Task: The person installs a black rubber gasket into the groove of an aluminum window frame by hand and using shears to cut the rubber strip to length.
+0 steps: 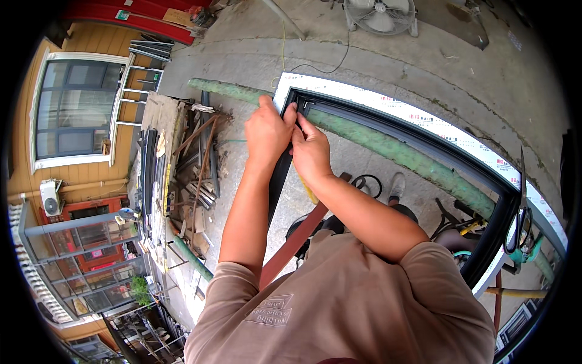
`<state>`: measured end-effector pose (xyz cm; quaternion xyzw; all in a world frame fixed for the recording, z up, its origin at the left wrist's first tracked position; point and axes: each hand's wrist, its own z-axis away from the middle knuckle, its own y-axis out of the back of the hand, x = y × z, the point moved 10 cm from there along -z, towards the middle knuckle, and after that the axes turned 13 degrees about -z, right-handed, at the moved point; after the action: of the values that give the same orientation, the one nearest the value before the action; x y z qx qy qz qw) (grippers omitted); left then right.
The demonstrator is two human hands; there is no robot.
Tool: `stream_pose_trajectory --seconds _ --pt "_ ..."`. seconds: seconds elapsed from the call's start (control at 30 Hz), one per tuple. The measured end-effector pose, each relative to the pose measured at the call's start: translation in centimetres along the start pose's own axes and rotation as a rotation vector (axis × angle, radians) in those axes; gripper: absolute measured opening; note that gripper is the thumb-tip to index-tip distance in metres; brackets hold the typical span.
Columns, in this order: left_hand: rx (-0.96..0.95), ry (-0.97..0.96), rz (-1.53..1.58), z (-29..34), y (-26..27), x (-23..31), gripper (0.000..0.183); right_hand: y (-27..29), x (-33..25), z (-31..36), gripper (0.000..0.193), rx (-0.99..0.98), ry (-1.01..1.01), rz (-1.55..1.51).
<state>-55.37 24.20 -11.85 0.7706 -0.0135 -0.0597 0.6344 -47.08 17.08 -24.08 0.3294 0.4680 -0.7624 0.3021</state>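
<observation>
A large window frame (pixel 388 104), white film with print over its outer face and black profile inside, lies tilted across green padded bars. My left hand (pixel 267 134) is closed at its far left corner, fingers over the left side and thumb at the inner edge. Right beside it, my right hand (pixel 311 150) pinches at the black inner groove, its fingertips close to the left thumb. Whatever thin piece sits between the right fingertips is hidden. Black-handled scissors (pixel 525 227) rest on the frame's right side, blades pointing away from me.
One green padded bar (pixel 394 148) runs under the frame. A brown-red bar (pixel 297 242) slants beneath my right arm. Scrap wood and metal strips (pixel 197 173) are piled at the left. A floor fan (pixel 381 13) stands at the far side, its cable on the concrete.
</observation>
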Motion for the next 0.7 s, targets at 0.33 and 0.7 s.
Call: stream_pose_trajectory --seconds 0.33,0.7 --pt "-0.034 0.073 -0.021 0.1 0.1 -0.3 0.058 -0.1 -2.2 0.0 0.041 -0.026 0.156 0.111" --pt "-0.065 0.114 -0.044 0.0 0.3 -0.1 0.059 0.1 -0.7 -0.9 0.06 -0.128 -0.006 0.137"
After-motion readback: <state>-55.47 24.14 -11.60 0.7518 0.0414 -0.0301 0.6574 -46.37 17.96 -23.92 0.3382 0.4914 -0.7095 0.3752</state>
